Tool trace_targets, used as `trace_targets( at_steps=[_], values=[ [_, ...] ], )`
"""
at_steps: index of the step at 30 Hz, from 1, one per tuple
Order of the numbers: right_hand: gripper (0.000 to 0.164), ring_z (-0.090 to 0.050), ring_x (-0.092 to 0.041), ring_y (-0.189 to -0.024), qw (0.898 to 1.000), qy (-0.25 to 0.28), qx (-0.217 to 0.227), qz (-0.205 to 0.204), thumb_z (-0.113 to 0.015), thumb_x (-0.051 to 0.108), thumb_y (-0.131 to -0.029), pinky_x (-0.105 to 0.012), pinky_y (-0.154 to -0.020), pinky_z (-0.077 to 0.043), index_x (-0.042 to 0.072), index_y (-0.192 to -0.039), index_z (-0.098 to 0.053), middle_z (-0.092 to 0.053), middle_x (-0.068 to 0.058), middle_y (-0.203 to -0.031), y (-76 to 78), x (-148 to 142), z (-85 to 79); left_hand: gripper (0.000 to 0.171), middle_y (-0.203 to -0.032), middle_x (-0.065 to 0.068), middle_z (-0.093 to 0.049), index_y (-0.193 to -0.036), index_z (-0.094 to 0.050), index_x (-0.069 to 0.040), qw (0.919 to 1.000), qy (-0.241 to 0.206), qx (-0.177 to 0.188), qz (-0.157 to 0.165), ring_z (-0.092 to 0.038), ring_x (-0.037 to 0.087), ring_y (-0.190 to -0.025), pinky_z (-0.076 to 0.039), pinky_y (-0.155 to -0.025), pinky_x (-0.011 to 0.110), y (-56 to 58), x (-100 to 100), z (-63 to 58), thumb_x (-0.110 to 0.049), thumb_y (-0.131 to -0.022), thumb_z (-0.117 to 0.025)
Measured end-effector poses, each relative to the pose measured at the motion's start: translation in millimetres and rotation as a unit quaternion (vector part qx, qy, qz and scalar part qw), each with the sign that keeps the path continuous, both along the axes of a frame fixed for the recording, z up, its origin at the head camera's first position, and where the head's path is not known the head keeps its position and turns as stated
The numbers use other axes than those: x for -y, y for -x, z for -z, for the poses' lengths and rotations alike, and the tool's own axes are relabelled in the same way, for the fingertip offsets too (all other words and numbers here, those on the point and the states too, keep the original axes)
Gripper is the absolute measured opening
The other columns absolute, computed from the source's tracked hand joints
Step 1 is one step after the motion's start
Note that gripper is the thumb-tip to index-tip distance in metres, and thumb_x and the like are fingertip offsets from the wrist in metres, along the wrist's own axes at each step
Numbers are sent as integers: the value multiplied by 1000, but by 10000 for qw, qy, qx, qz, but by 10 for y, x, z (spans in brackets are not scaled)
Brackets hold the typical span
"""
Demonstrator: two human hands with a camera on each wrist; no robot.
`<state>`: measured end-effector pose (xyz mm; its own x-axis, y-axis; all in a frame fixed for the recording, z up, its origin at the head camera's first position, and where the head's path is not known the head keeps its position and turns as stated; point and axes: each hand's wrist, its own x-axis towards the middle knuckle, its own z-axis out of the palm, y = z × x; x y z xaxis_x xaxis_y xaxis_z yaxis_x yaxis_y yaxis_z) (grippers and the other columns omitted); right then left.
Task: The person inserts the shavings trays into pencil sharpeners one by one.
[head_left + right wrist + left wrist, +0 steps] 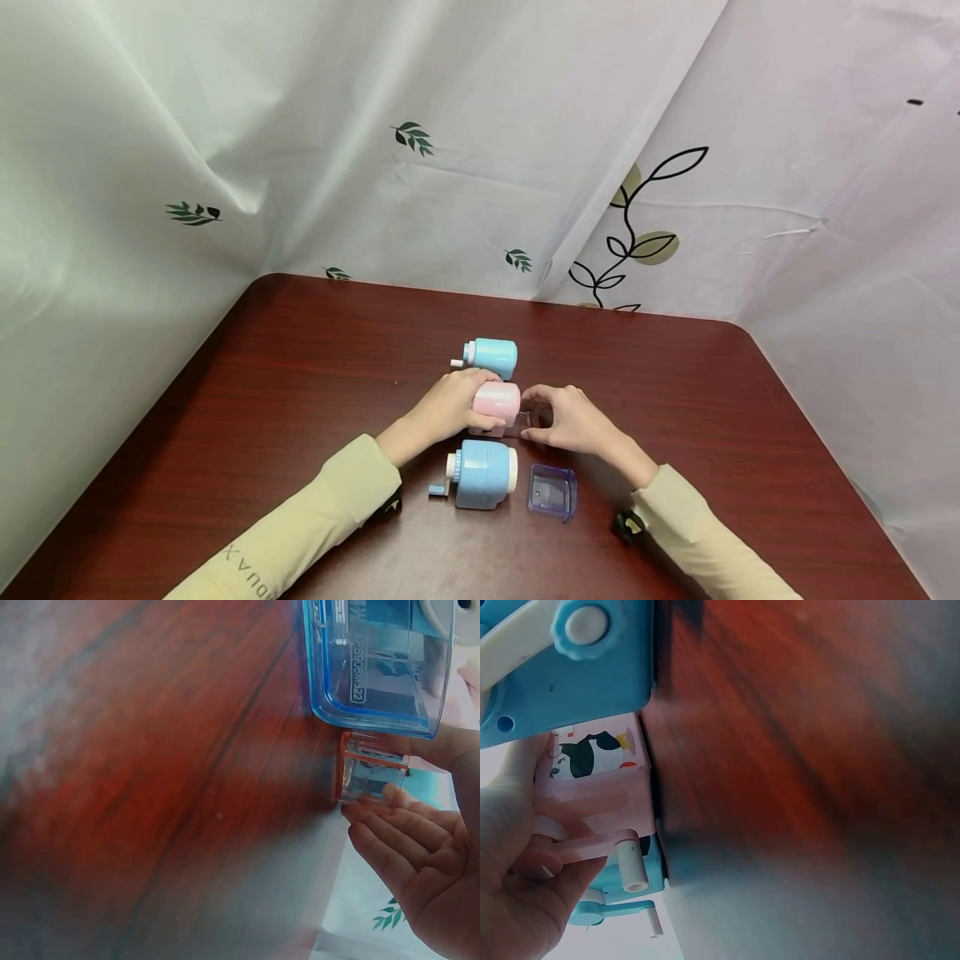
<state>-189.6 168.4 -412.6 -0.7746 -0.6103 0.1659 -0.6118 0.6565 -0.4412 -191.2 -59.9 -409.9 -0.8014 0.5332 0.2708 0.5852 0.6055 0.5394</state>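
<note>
A pink crank pencil sharpener [497, 402] stands mid-table, and my left hand [450, 406] grips its body from the crank side. The left wrist view shows a cartoon picture on the pink sharpener [592, 799], with fingers and thumb on either side. My right hand [579, 422] pinches a small clear shavings drawer [527, 419] between thumb and fingers, at the pink sharpener's right end. In the right wrist view the clear drawer [373, 771] has a reddish edge and rests low by the tabletop. Whether it touches the sharpener I cannot tell.
Nearer the front stands a larger blue crank sharpener [482, 475]. To its right lies a transparent blue drawer [552, 507]. Behind the pink one is a light blue sharpener [495, 356]. All are on a dark red wooden table [337, 350] with white curtains [480, 208] around it.
</note>
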Motion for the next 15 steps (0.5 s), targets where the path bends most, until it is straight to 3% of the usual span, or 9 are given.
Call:
trace_targets(
  at_steps=[15],
  values=[
    [44,-57,-7,-72,10000,-32,21,-80,-77,29,-69,-25,-66,-48,9,-105,-61,-68,0,-93,24,43,-3,53,-100,6,-61,-110,-58,-8,10000,-8,48,-24,-54,14,-82,-47,-72,32,-3,-3,5,-34,-68,-77]
  ],
)
